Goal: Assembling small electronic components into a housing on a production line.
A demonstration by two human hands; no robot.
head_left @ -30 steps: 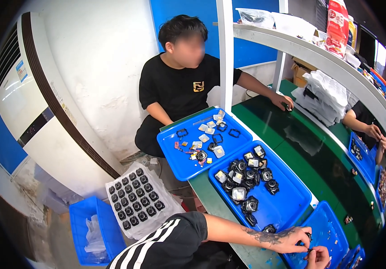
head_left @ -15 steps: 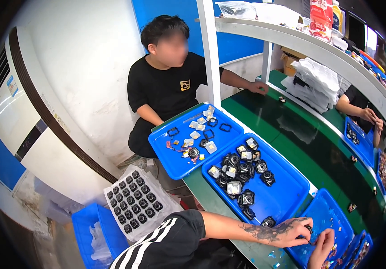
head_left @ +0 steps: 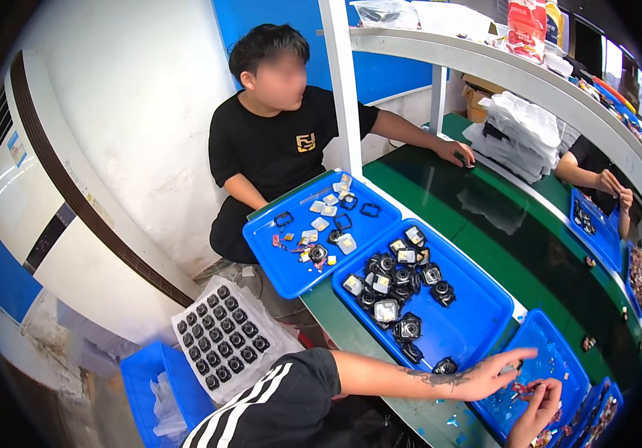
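Observation:
My left hand reaches over the blue tray at the lower right, index finger stretched out. A small black part shows between its thumb and fingers; its exact kind is too small to tell. Close beside it, my right hand pinches a small reddish electronic piece. Beneath both hands lies the shallow blue tray, with small blue scraps in it. Left of my hands, another blue tray holds several black camera-like units, some with clear square covers.
A third blue tray holds clear covers, black frames and small parts. On the left, a white tray carries rows of black units near a blue bin. A co-worker's hand rests on the green belt. A shelf overhangs the belt.
My hands have moved apart, and my left fingers have stretched out. The reddish piece now shows at my right fingertips. The co-worker's hand has reached further right along the belt.

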